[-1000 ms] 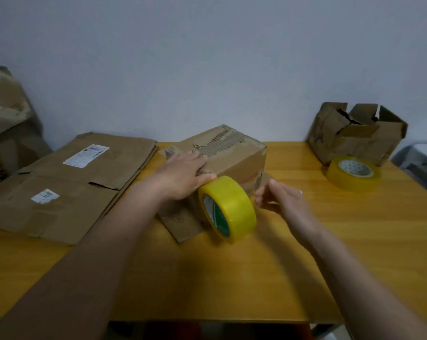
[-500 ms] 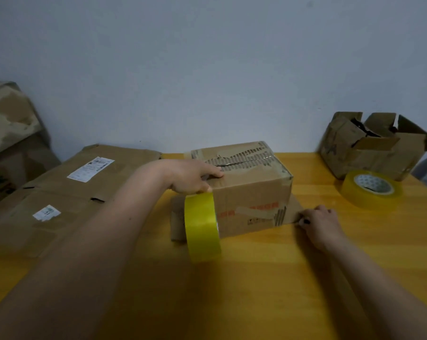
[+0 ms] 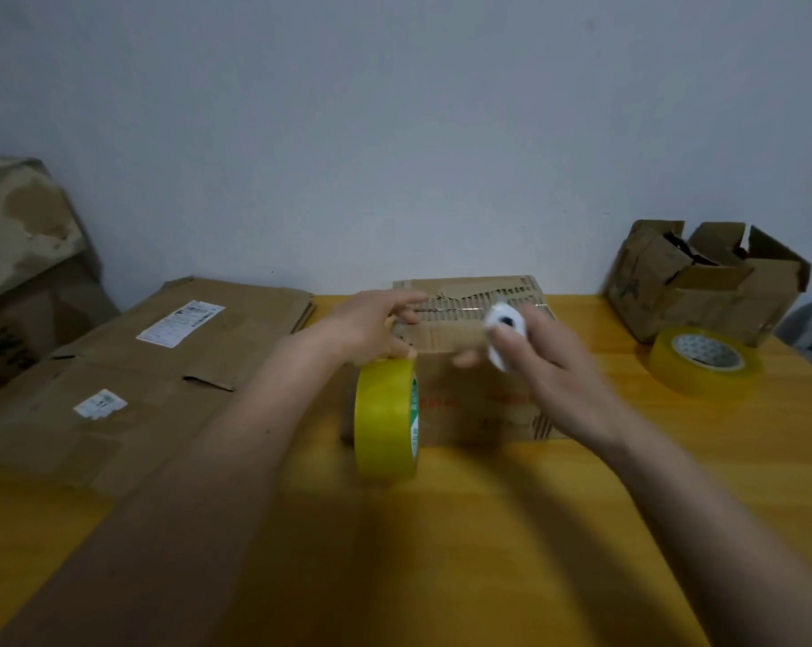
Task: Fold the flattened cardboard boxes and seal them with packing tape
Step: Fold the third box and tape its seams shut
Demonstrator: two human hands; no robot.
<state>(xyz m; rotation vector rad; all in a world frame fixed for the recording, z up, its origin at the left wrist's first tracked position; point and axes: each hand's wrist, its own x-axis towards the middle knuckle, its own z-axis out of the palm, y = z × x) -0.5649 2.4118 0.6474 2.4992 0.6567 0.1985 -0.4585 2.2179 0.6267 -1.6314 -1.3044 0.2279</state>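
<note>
Change: the right hand (image 3: 541, 361), low at the box's right corner half a second ago, is now raised, blurred, gripping a small white oval object (image 3: 504, 336).
Box: folded brown cardboard box (image 3: 478, 366), frame centre on the yellow wooden table (image 3: 441, 530).
Surroundings: flattened cardboard sheets (image 3: 128, 366) left; open crumpled box (image 3: 702, 282) and flat yellow tape roll (image 3: 705, 361) right.
Left hand: left hand (image 3: 371, 326) rests on the box top, thumb touching the upright yellow tape roll (image 3: 385, 420).

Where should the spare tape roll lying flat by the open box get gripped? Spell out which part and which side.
Grip the spare tape roll across its outer yellow rim, coming from above. It lies flat on the table with the core hole up, so both sides of the rim are open. Probably approach from its near-left, since the open box crowds the far side.
</note>
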